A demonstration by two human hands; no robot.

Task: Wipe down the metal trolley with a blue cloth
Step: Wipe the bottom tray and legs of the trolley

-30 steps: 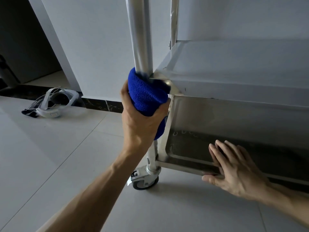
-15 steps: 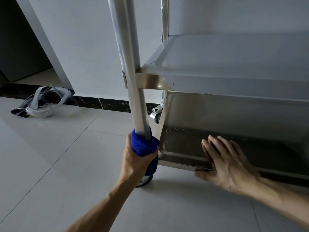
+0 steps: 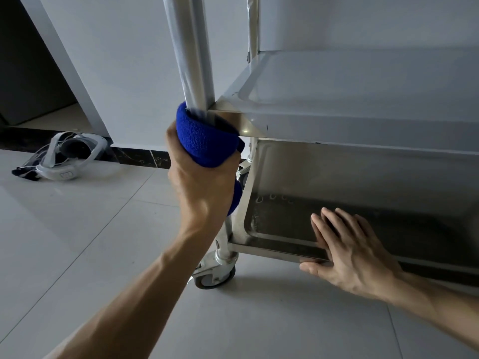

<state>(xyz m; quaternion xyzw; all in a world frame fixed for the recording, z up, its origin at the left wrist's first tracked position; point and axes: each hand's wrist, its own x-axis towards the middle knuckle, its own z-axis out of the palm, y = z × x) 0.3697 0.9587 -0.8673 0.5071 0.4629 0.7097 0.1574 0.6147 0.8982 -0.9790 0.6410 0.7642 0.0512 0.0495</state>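
Observation:
The metal trolley (image 3: 363, 104) fills the right half of the head view, with a middle shelf and a bottom tray. Its near-left upright post (image 3: 193, 47) runs from the top edge down to a castor wheel (image 3: 213, 277). My left hand (image 3: 199, 185) grips the blue cloth (image 3: 204, 138), which is wrapped round that post at the level of the middle shelf's corner. My right hand (image 3: 352, 252) rests flat on the front rim of the bottom tray (image 3: 272, 251), fingers straight and pointing into the tray.
A white and grey headset (image 3: 67, 156) lies on the tiled floor at the left, beside the dark skirting. A white wall stands behind the trolley. Pale floor tiles spread out in front of and left of the castor.
My left hand slid the cloth down the post to just above the castor, then back up to the middle shelf's corner. My right hand stayed on the tray rim.

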